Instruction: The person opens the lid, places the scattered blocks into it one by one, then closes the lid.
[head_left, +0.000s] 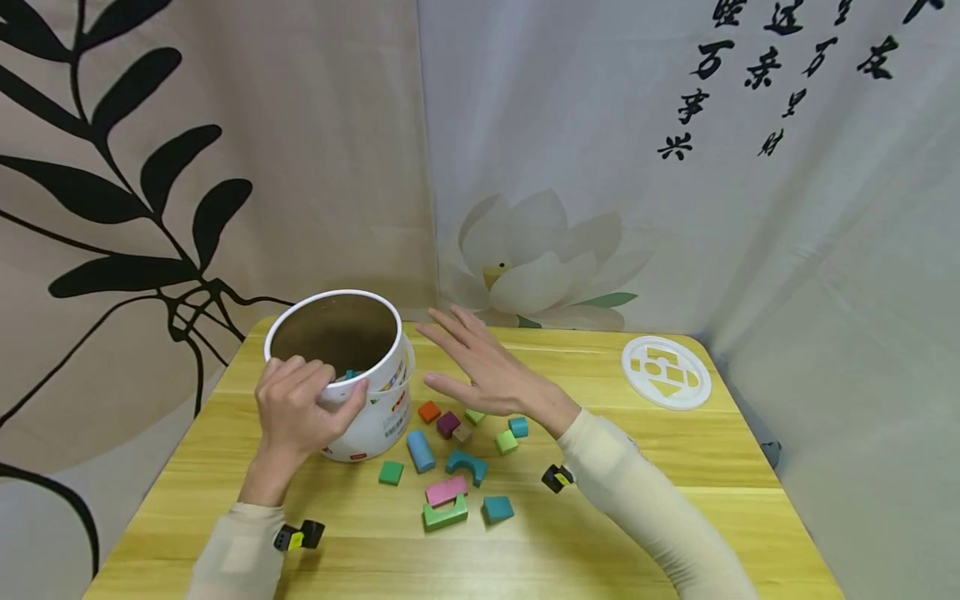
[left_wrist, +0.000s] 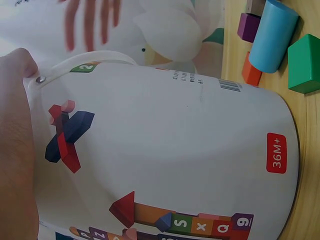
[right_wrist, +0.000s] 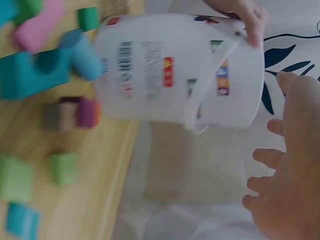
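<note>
A white bucket [head_left: 367, 421] with printed pictures of blocks stands at the left of the wooden table. My left hand [head_left: 300, 408] grips its near rim, thumb on the outer wall and fingers over the edge. Inside, a bit of a teal block [head_left: 349, 375] shows; the rest of the contents is hidden. To the right of the bucket, my right hand [head_left: 487, 367] is raised with fingers straight and spread, holding nothing. Below it lie a purple block [head_left: 447, 424], an orange block [head_left: 429, 412] and a light green block [head_left: 506, 442]. The bucket's white handle [right_wrist: 200, 95] hangs at its side.
Nearer the front are a blue cylinder [head_left: 421, 451], a teal arch [head_left: 468, 466], a pink block [head_left: 446, 490], a green notched block [head_left: 446, 514] and a teal block [head_left: 498, 509]. A white disc with cutout shapes [head_left: 666, 372] lies at the far right. A curtain [head_left: 570, 167] hangs behind.
</note>
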